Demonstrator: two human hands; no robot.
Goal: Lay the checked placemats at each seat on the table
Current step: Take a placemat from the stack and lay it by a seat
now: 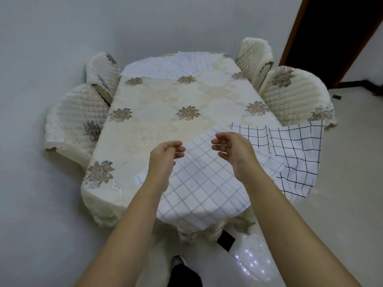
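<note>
Hands: the left hand (165, 156) and right hand (232, 151) are held side by side with a gap between them, fingers loosely curled, gripping nothing.
Nearest placemat: a white cloth placemat with a pale blue check (203, 183) lies on the near end of the table directly under both hands, turned at an angle, its front corner hanging over the table edge. Whether the hands touch it cannot be told.
Second placemat: a white cloth with a bold dark grid (296, 150) lies rumpled just right of the right hand, overlapping the first and drooping off the near right corner.
Third placemat: a pale checked cloth (172, 66) lies at the far end, well apart from the hands.
Table: a long table under a cream tablecloth with embroidered flower clusters (157, 112).
Seats: four chairs in cream quilted covers, two on the left (76, 119) (103, 69) and two on the right (253, 54) (294, 94).
Surroundings: a glossy pale tiled floor (348, 183) and a dark doorway with a brown frame (331, 27) at upper right.
</note>
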